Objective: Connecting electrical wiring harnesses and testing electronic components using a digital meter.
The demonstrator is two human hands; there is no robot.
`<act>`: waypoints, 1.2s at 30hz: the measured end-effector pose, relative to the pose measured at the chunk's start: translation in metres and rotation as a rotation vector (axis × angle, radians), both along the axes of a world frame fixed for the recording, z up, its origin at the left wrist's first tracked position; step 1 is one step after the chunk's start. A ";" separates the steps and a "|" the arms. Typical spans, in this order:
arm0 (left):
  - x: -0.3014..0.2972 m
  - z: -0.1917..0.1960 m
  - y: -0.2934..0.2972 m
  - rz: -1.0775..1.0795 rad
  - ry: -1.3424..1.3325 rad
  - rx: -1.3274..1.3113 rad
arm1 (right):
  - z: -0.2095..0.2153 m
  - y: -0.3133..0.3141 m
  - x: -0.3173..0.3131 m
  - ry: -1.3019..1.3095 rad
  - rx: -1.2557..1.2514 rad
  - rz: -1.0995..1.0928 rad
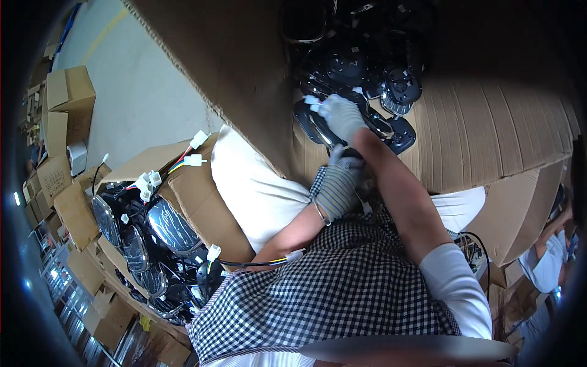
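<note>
Room over right cardboard [489, 134]; black housings [345, 70] ahead

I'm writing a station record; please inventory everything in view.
large carton: one, brown, in front
black units: many, black with silvery trim, inside it
side carton: one, brown, left
glossy units: several, black, in side carton
white connectors: several, white, at both cartons
cables: several, mixed colours, left
loose boxes: many, brown, far left
co-worker: at least one, pale clothing, right edge
checked garment: one, black-and-white, lower middle
right hand: one, pale glove, among black units
left hand: one, striped glove, below right hand
</note>
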State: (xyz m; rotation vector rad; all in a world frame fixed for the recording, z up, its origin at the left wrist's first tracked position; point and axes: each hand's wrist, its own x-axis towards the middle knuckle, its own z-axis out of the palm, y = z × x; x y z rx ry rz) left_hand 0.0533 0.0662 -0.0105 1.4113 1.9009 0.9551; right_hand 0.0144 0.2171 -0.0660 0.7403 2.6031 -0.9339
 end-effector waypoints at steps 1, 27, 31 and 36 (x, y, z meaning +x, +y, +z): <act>-0.002 0.001 -0.003 0.035 -0.046 0.025 | 0.004 0.008 0.020 0.240 0.148 0.117; -0.017 0.015 -0.019 0.057 -1.098 -0.086 | 0.141 -0.027 0.190 0.176 -0.359 -0.390; -0.011 0.018 -0.018 0.053 -0.708 -0.125 | 0.131 -0.027 0.174 0.137 -0.278 -0.217; -0.014 0.023 -0.016 -0.065 0.018 -0.104 | 0.106 -0.031 0.182 0.437 -0.724 -0.248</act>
